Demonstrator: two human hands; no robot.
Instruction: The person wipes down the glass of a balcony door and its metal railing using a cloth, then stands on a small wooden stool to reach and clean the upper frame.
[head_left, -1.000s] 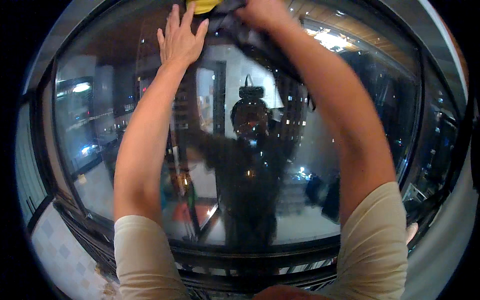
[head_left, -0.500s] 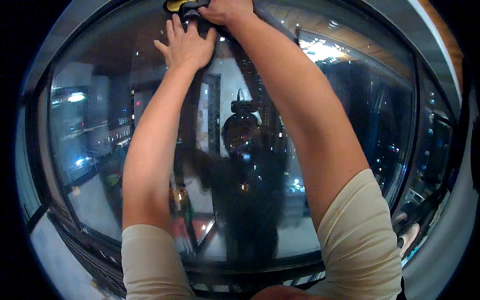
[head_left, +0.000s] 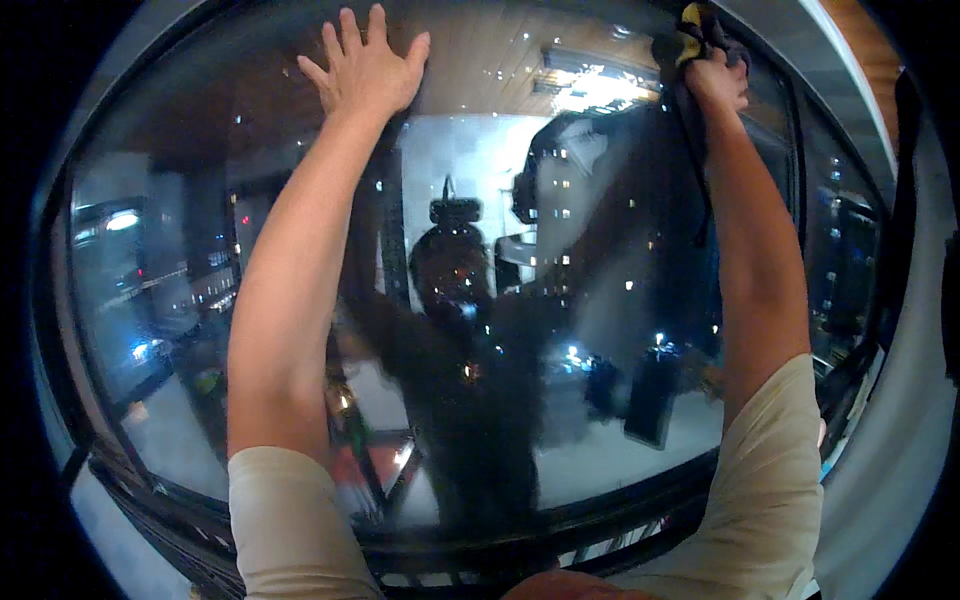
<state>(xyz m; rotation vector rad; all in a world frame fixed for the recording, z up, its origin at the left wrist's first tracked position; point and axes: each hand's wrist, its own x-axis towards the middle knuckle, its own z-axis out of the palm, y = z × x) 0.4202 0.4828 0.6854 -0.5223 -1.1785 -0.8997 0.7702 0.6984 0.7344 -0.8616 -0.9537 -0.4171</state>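
My left hand (head_left: 368,72) lies flat against the upper left part of a large dark window pane (head_left: 250,95), its fingers spread and nothing in it. Up at the pane's top right, my right hand (head_left: 718,84) is closed round a bunched dark grey and yellow cloth (head_left: 714,36) pressed to the glass. Part of the cloth pokes out above the knuckles, and a dark strip hangs below it along the wrist. Both arms are stretched upward in short beige sleeves.
A dark window frame (head_left: 800,150) borders the glass on the right, with a lower rail (head_left: 600,520) along the bottom. Pale curtain-like material (head_left: 885,400) hangs at the far right. My reflection, a bright ceiling light and night-time city lights show in the glass.
My right hand has swept from the top middle to the top right of the pane with the cloth. The left hand stays on the glass, now apart from the cloth.
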